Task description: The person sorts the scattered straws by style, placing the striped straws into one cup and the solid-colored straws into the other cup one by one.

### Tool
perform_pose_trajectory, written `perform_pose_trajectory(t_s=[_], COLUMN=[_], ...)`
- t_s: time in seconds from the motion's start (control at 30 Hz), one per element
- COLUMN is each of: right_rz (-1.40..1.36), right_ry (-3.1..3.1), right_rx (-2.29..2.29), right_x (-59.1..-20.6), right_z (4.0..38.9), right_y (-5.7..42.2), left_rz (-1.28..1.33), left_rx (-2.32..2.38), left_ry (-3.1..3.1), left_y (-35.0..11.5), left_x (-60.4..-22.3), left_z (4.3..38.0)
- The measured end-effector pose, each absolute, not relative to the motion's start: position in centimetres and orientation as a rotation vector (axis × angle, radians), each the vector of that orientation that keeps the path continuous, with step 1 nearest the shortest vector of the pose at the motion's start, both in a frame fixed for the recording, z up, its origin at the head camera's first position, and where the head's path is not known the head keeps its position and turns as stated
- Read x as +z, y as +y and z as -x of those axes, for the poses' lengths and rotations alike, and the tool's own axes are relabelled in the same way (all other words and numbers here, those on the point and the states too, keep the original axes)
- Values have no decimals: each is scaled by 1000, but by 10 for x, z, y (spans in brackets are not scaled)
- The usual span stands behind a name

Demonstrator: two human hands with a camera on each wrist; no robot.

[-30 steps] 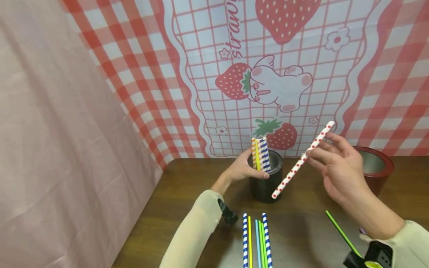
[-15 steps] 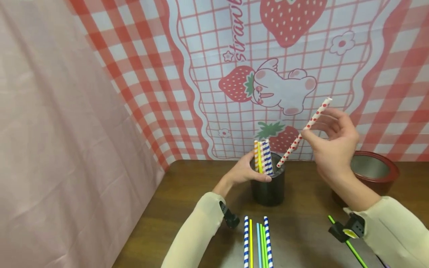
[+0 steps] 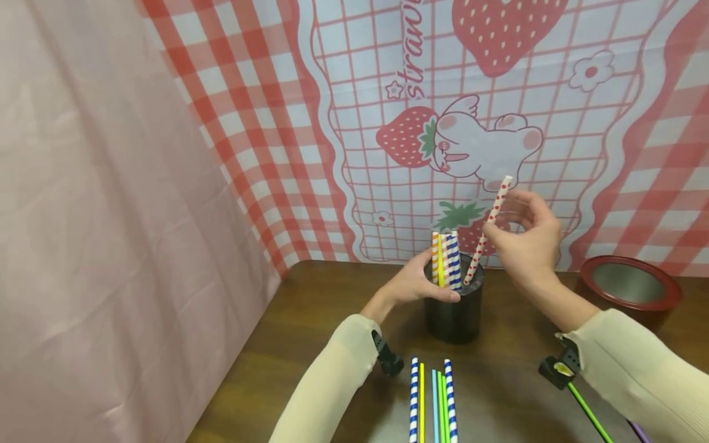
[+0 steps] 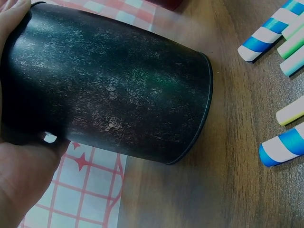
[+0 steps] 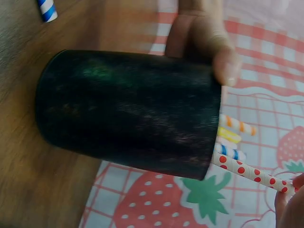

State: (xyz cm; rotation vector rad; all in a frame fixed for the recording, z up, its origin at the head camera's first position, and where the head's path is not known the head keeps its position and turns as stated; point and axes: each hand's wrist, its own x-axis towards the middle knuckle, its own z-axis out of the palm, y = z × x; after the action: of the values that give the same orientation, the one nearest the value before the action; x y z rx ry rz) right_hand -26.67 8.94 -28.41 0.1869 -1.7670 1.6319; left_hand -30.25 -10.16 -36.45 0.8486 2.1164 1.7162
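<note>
A black cylindrical cup (image 3: 453, 321) stands on the table, with several straws upright inside: an orange-striped straw (image 3: 435, 261), a yellow straw (image 3: 440, 272) and blue-striped straws (image 3: 455, 261) among them. My left hand (image 3: 412, 284) grips the cup at its rim, thumb on the near side. Between thumb and fingers my right hand (image 3: 530, 239) pinches a white straw with red dots (image 3: 477, 258). That straw slants, its lower end at the cup's mouth. In the right wrist view the dotted straw (image 5: 256, 175) runs in past the rim beside the others.
In front of the cup lie loose straws: blue-striped straws (image 3: 413, 400), a yellow one (image 3: 422, 403), a light blue one (image 3: 434, 406) and green ones (image 3: 441, 409). A red tin (image 3: 672, 298) stands right of the cup. A green straw (image 3: 589, 411) lies beneath the right forearm. Patterned cloth hangs behind the table.
My right hand has moved left toward the cup, bringing the dotted straw from beside it to its mouth and turning it steeper. The left hand keeps its grip on the cup.
</note>
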Motion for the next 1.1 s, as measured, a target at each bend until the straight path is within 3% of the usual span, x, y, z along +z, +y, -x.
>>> perform_pose_trajectory(t_s=[0.6, 1.1], right_rz=[-199, -192], right_ry=[-2111, -2189], right_rx=[1439, 1430], right_x=[-323, -334], right_z=[274, 259], right_y=[81, 89], left_rz=[-821, -830], left_rx=[1749, 1745], left_ry=[2088, 2088], left_y=[-100, -101], left_x=[-365, -365], left_z=[304, 305])
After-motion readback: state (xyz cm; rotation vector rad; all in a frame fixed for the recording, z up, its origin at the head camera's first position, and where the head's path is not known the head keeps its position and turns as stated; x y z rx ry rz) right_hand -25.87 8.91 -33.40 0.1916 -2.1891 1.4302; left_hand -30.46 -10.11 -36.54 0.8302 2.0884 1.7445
